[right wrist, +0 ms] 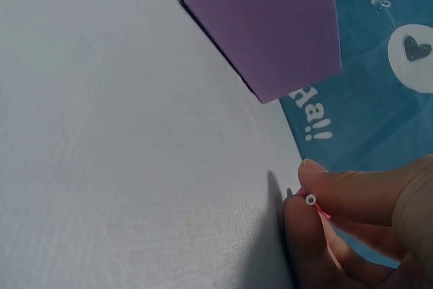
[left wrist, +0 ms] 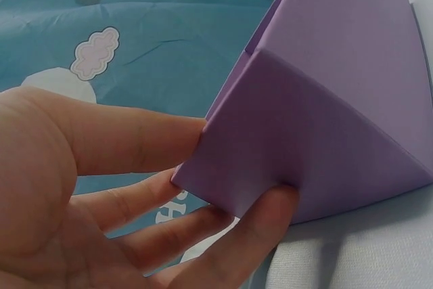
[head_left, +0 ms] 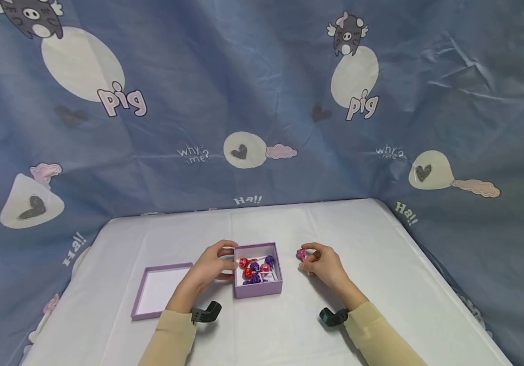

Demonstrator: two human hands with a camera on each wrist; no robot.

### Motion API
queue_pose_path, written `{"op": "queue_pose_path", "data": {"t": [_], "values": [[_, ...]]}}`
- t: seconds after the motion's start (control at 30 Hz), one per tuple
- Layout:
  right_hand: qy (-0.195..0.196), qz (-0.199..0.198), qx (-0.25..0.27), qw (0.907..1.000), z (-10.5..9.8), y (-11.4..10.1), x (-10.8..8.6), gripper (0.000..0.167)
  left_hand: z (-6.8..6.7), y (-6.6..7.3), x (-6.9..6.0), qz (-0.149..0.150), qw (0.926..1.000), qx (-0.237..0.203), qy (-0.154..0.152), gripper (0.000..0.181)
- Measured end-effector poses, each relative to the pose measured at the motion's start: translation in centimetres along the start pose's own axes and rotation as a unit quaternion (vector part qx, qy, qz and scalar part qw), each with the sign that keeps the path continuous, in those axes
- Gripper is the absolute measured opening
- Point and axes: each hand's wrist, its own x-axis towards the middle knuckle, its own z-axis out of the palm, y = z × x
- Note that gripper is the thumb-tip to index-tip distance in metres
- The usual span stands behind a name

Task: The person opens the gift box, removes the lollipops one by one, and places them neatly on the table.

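Near 2 o'clock from the purple box [head_left: 258,290]: pink-wrapped lollipop [head_left: 301,253] | your right hand [head_left: 326,264] pinches it; your left hand [head_left: 209,264], spread, touches box at 9 o'clock | likely light, stiff, slippery-wrapped, chippable: grip stick [right wrist: 310,199] high.

the table [head_left: 358,218] is spread with a white cloth [head_left: 262,335], faintly creased in straight lines, its far corners rounded. directly on it, near the middle, stands an open purple box [head_left: 259,290], upright; apart from it to the left lies a shallow purple lid [head_left: 158,290], hollow side up, white inside.
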Motion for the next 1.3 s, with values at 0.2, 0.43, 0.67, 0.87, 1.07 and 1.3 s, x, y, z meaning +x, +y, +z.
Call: {"op": "queue_pose_path", "data": {"t": [0.2,0.43,0.67,0.87,1.07,1.3], "values": [[0.034,-0.02,-0.079,0.9961,-0.2,0.3,0.6,0.049,0.0,0.6,0.2,0.002,1.0,0.004,0.001,0.054],[0.047,-0.03,-0.123,0.9908,-0.3,0.3,0.6,0.047,0.2,0.6,0.4,-0.001,1.0,-0.001,-0.001,0.053],[0.058,-0.032,-0.118,0.9908,0.1,0.6,0.4,0.041,-0.1,0.6,0.2,-0.002,1.0,0.0,0.0,0.055],[0.066,-0.027,-0.109,0.9915,0.3,1.0,0.5,0.037,-0.2,0.6,0.2,-0.004,1.0,0.004,-0.003,0.055],[0.058,-0.02,-0.108,0.9923,0.5,1.1,0.4,0.034,-0.3,0.2,0.0,-0.006,1.0,0.0,-0.004,0.054],[0.056,-0.02,-0.1,0.9933,0.5,1.6,0.4,0.032,-0.3,-0.2,-0.2,-0.008,1.0,0.005,-0.001,0.054]]}}
